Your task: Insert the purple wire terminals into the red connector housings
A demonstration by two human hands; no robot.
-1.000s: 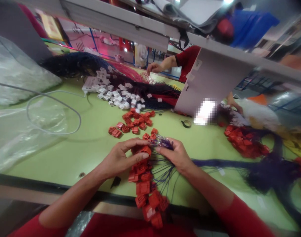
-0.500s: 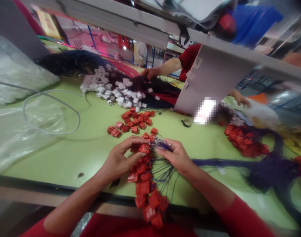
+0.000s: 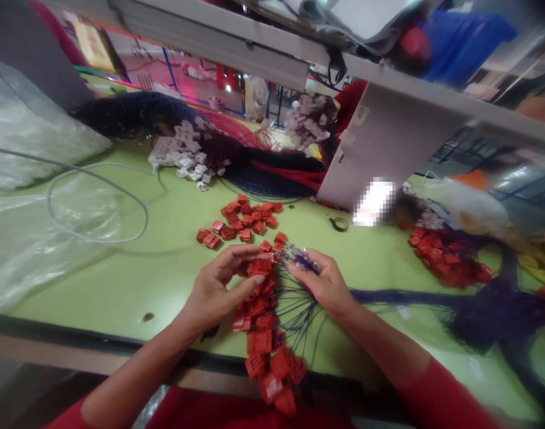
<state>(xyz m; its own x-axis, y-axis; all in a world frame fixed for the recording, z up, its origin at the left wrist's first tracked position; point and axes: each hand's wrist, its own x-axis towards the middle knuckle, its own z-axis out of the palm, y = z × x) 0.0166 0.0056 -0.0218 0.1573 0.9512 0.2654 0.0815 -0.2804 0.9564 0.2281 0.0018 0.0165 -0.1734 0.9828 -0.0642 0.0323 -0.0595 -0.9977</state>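
Head view: the left hand (image 3: 216, 292) curves over a red plastic wire connector (image 3: 260, 267), its fingers and thumb closing on it from either side. The right hand (image 3: 324, 285) pinches a bundle of thin dark-blue wires (image 3: 301, 259) between fingers and thumb. A cluster of red connectors (image 3: 261, 339) on those wires trails below the hands, across the green tabletop (image 3: 120, 280) and over its near edge. Loose red connectors (image 3: 240, 217) lie beyond, and a co-worker's red sleeve (image 3: 350, 101) shows behind a white board (image 3: 383, 143).

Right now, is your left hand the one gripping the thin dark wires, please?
No, the left hand is on a red connector, while the right hand holds the wires.
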